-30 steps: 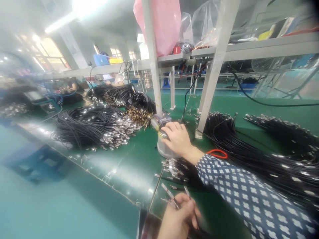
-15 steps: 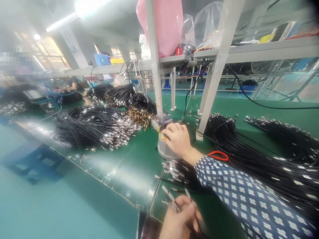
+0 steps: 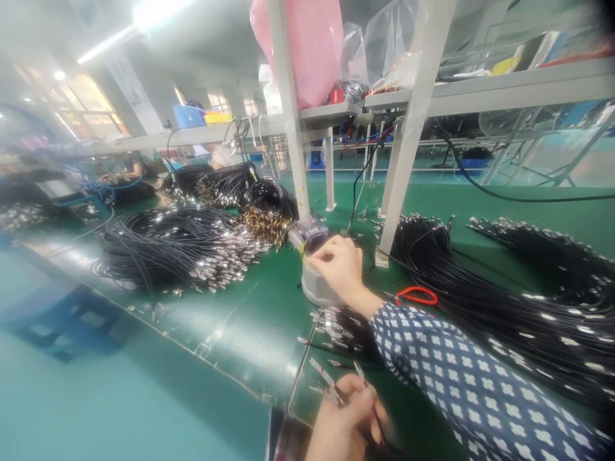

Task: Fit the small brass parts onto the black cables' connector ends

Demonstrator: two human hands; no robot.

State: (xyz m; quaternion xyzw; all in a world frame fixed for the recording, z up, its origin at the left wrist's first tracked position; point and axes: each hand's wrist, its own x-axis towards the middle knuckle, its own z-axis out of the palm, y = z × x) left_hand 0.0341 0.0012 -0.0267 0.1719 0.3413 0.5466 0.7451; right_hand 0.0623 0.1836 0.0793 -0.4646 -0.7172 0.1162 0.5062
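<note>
My right hand (image 3: 339, 269) reaches from a dotted blue sleeve and rests on a small grey fixture (image 3: 312, 291) with a clear top piece (image 3: 307, 232). Its fingers are pinched together at that top; what they pinch is hidden. My left hand (image 3: 343, 426), at the bottom edge, is closed around a few thin black cables whose metal connector tips (image 3: 331, 381) stick up out of the fist. More connector ends (image 3: 331, 323) lie on the green bench just below the fixture.
A big coil of black cables (image 3: 177, 246) lies to the left, with further bundles behind it. A long pile of cables (image 3: 504, 301) runs along the right, beside a red band (image 3: 417, 296). Two white shelf posts (image 3: 403, 166) stand just behind the fixture.
My right hand's fingers have drawn together into a pinch at the fixture's top. The left hand keeps its cables and has hardly moved.
</note>
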